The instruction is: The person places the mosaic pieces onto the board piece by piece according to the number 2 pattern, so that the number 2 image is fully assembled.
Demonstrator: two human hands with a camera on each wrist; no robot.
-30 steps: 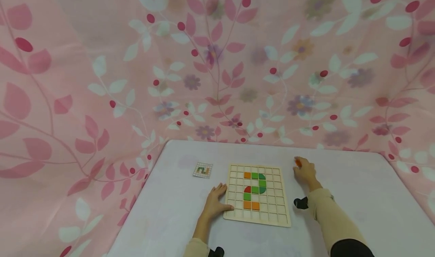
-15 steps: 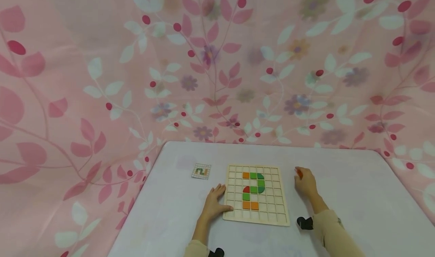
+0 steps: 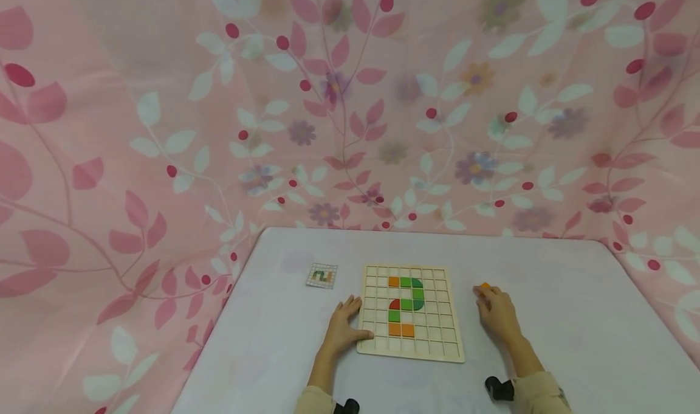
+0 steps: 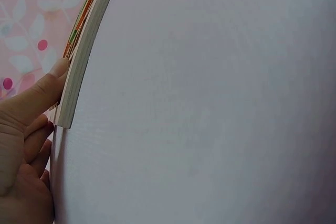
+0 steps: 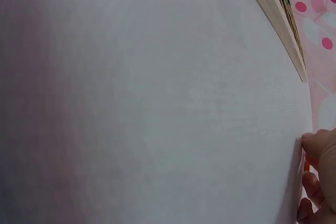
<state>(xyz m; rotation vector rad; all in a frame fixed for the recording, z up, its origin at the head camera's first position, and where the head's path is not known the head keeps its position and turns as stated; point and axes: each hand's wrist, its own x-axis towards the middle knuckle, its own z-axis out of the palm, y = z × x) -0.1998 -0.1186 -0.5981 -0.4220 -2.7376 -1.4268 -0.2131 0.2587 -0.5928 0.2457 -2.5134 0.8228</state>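
A square wooden grid board (image 3: 437, 347) lies on the white table with orange, green and red tiles set in its squares. My left hand (image 3: 342, 327) is at its left edge, fingers extended; in the left wrist view the thumb (image 4: 39, 95) rests on top of the board's corner. To the right of the board, apart from it, my right hand (image 3: 499, 312) pinches an orange tile (image 3: 485, 286) low over the table. In the right wrist view a sliver of that tile (image 5: 307, 165) shows between thumb and fingers; the rest is hidden.
A small pattern card (image 3: 321, 276) with a gridded coloured figure lies left of the board. The white table (image 3: 262, 323) ends at the back against a pink floral cloth (image 3: 355, 128). Black wrist mounts (image 3: 499, 389) sit below the hands.
My right hand has drawn back toward me with the orange tile, which now shows beyond the fingertips. The left hand stays at the board, and the tiles on it look the same.
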